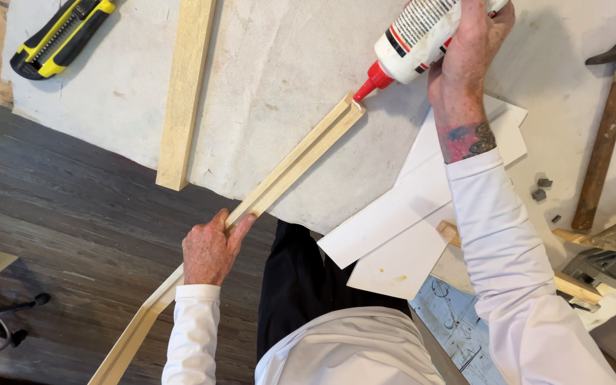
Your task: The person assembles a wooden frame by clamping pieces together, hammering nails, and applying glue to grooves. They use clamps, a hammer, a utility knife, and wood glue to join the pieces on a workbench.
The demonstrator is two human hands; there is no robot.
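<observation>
My left hand (212, 249) grips a long pale wooden moulding strip (297, 157) with a stepped groove, which runs diagonally from the lower left up onto the white-covered table (279, 64). My right hand (468, 53) holds a white glue bottle (415, 32) tipped down, and its red nozzle (368, 84) touches the strip's far end. A little white glue shows at that end.
A second plain wooden strip (183, 93) lies on the table at left, near a yellow and black utility knife (62, 36). A hammer (604, 135) rests at right. White card pieces (408, 221) lie under my right forearm. Dark wood floor (73, 214) lies below.
</observation>
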